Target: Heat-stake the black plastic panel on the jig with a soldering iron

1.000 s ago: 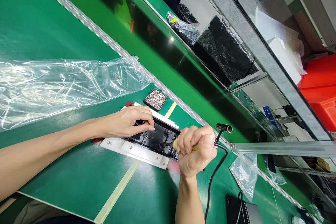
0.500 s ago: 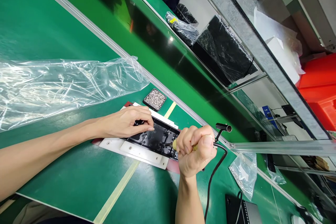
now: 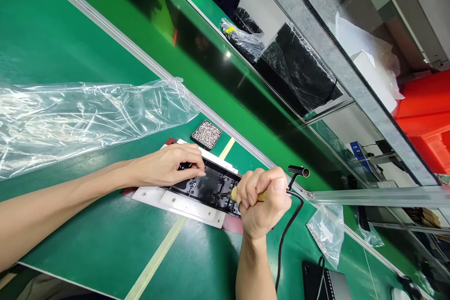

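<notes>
Black panel [image 3: 206, 182] near table's [image 3: 105, 234] far edge. Right hand [image 3: 263, 202] clenched round yellow-handled tool [image 3: 234, 194], tip at panel: work underway, done and remaining shares unclear. Left hand [image 3: 172, 165] at panel, hold hidden.

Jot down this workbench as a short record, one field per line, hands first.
Left hand: the left hand lies over the black part, fingers curled; grip unclear
Right hand: the right hand is closed around a yellow-handled tool
Tool direction: towards the black part; tip contact unclear
Support: white fixture around the black part, on the green bench
Beside fixture: black tray of small metallic pieces
Bench, left side: large clear plastic sheet
</notes>
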Demonstrator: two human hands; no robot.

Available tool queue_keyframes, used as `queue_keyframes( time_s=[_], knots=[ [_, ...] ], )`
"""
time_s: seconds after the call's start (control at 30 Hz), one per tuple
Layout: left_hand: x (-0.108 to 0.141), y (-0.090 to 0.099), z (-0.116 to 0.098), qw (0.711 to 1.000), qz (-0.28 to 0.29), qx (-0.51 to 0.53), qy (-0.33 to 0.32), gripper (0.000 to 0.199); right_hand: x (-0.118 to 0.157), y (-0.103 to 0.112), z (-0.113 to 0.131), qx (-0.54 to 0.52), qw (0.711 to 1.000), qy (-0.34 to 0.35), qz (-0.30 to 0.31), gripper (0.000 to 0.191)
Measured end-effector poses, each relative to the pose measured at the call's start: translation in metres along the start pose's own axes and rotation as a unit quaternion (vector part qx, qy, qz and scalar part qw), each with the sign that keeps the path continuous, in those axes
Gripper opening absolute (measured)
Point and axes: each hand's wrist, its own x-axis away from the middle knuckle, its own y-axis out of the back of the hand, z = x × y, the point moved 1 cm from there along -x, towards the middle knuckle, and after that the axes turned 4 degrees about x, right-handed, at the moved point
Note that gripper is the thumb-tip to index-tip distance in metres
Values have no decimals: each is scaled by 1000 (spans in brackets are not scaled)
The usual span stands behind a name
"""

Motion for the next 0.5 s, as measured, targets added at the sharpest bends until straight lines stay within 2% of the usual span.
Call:
queue_keyframes(
  time_s=[0.27, 0.5],
  knots=[
    [1, 0, 0, 1000, -1, 2, -2, 29, -7, 5, 4, -39, 998, -16, 54, 53],
    [2, 0, 2, 1000, -2, 0, 3, 30, -7, 9, 8, 20, 998, -46, 32, 52]
  ],
)
